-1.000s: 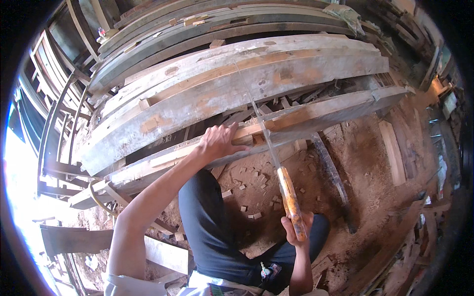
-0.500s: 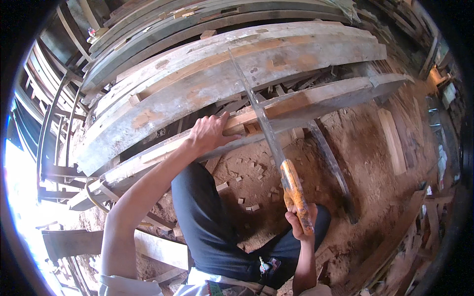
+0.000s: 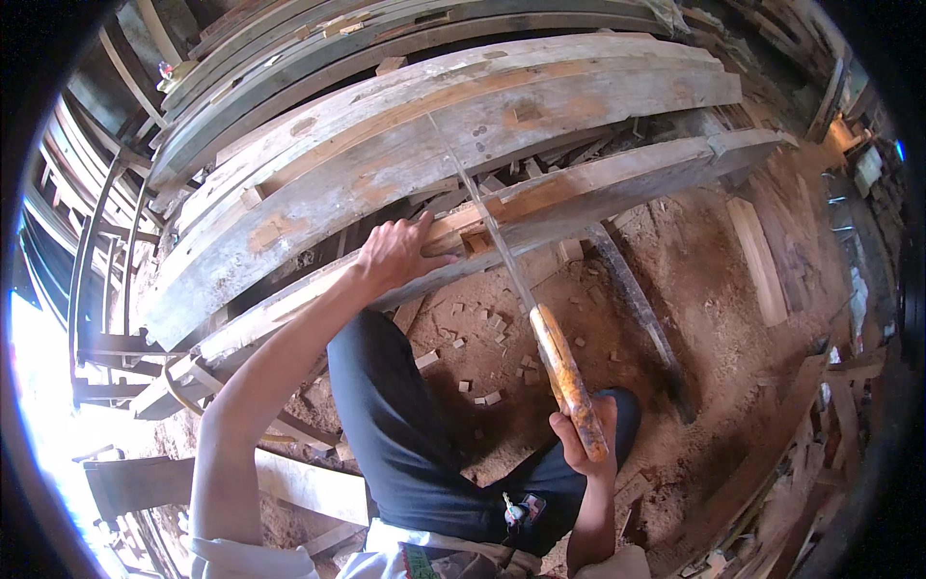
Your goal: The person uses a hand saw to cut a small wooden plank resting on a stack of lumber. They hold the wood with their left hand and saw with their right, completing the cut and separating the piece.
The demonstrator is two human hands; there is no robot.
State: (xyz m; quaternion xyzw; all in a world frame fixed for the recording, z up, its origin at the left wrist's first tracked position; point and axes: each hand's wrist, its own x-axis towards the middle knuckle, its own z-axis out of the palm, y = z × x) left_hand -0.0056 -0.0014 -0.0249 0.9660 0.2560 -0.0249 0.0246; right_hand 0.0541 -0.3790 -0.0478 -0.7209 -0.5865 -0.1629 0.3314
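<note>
A handsaw (image 3: 495, 232) with a long narrow blade lies across a pale wooden strip (image 3: 449, 230) that rests along a grey timber beam (image 3: 617, 198). My right hand (image 3: 590, 439) is closed round the saw's worn orange-yellow handle (image 3: 567, 376), close to my right knee. Left of the blade, my left hand (image 3: 394, 253) grips the strip and beam from above, with the thumb on the near side. A notch (image 3: 474, 243) shows in the wood between my left hand and the blade. The blade's far end reaches over a wide weathered plank (image 3: 415, 179).
Small cut-off blocks (image 3: 492, 398) lie scattered on the sawdust-covered ground. A dark narrow bar (image 3: 641, 314) slants down to the right of the saw. Farther right lies a loose board (image 3: 757, 261). More long timbers (image 3: 405, 39) are stacked behind, and metal frames (image 3: 101, 261) stand at the left.
The saw has slid a little toward me across the strip, its blade tip drawn nearer. My left hand keeps its place on the wood. The whole view has shifted slightly.
</note>
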